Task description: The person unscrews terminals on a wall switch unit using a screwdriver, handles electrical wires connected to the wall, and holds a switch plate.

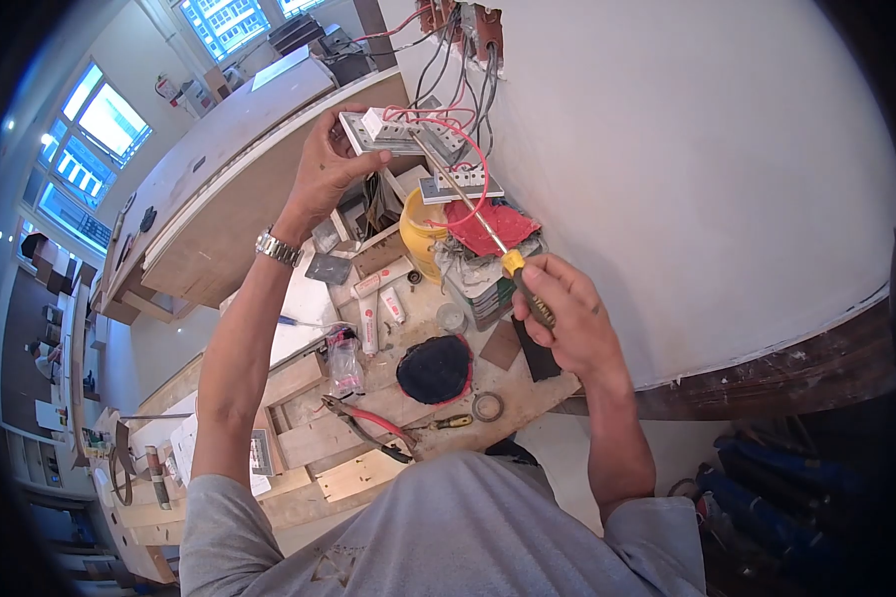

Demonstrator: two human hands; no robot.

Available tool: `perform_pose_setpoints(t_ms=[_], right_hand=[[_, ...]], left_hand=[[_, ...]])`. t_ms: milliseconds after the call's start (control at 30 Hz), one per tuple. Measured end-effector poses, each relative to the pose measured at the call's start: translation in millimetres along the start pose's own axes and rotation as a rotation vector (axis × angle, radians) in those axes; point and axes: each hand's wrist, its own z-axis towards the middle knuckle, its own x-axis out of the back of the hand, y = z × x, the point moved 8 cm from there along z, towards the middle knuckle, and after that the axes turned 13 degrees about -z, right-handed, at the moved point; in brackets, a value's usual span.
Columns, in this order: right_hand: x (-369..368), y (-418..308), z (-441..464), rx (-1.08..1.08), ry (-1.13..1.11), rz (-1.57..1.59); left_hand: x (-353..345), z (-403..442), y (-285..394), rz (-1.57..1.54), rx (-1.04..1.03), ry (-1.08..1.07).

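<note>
My left hand (pixel 326 169) grips the edge of a white electrical switch plate (pixel 352 135), its back with terminals turned toward me. Red and black wires (pixel 484 107) run from the plate up to the opening in the wall. My right hand (pixel 579 316) is closed around the yellow and dark handle of a long screwdriver (pixel 465 199). The screwdriver's tip reaches the terminals at the back of the plate; whether it sits in a screw is too small to tell. Just below hangs a second wired plate (pixel 430 193), near a yellow bucket (pixel 421 239).
On the cluttered bench in front of me lie red-handled pliers (pixel 376 420), a dark cap (pixel 435 369), a tape ring (pixel 488 406), white tubes (pixel 369 323) and a small screwdriver (pixel 454 422). A white wall (pixel 687 199) stands close on the right. A red cloth (pixel 493 229) lies by the bucket.
</note>
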Motion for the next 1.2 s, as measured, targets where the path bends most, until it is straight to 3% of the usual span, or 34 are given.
perform_pose_setpoints(t_ms=[67,200,267,300,367,400,467,500,567,600,667,700,767,800,867,1000,1100,1200], right_hand=[[-6,-3,1,-0.105,-0.152,0.391],[-12,-9,5,-0.099,-0.146,0.353],[-6,-15,8,0.062,0.008,-0.185],[-10,-10,10,0.062,0.009,-0.186],[-12,-44,-3,0.586,0.341,-0.936],[-12,-44,-3,0.586,0.343,-0.935],[-20,-60,-18,0.788,0.562,-1.312],[-19,-63,-18,0.794,0.560,-1.310],[-3,-76,-22,0.796,0.514,-0.879],[-4,-85,-27,0.800,0.514,-0.878],[9,-74,-21,0.405,0.380,-0.403],[13,-75,-21,0.404,0.381,-0.405],[19,-52,-11,0.070,0.237,-0.665],[18,-49,-10,0.070,0.240,-0.666],[10,-79,-25,0.579,0.481,-0.844],[5,-96,-38,0.662,0.513,-0.824],[10,-94,-33,0.550,0.515,-0.793],[12,-61,-12,0.212,0.274,-0.752]], left_hand=[[-3,0,9,0.108,-0.011,-0.003],[-1,3,12,0.181,-0.030,0.005],[-1,2,12,0.188,-0.074,0.006],[0,2,11,0.187,-0.074,0.007],[2,3,13,0.236,-0.114,0.005],[2,3,13,0.236,-0.115,0.003],[3,4,16,0.295,-0.110,0.023],[3,3,17,0.298,-0.112,0.027],[7,-1,15,0.238,-0.063,0.069],[6,-1,16,0.240,-0.066,0.070],[4,-3,12,0.157,-0.037,0.066],[3,-3,10,0.154,-0.038,0.065],[1,0,9,0.165,-0.050,0.042],[0,1,8,0.164,-0.052,0.040],[-1,1,10,0.169,-0.086,0.042],[1,-1,7,0.141,-0.059,0.052],[3,0,5,0.121,-0.035,0.061],[2,1,6,0.115,-0.090,0.051]])
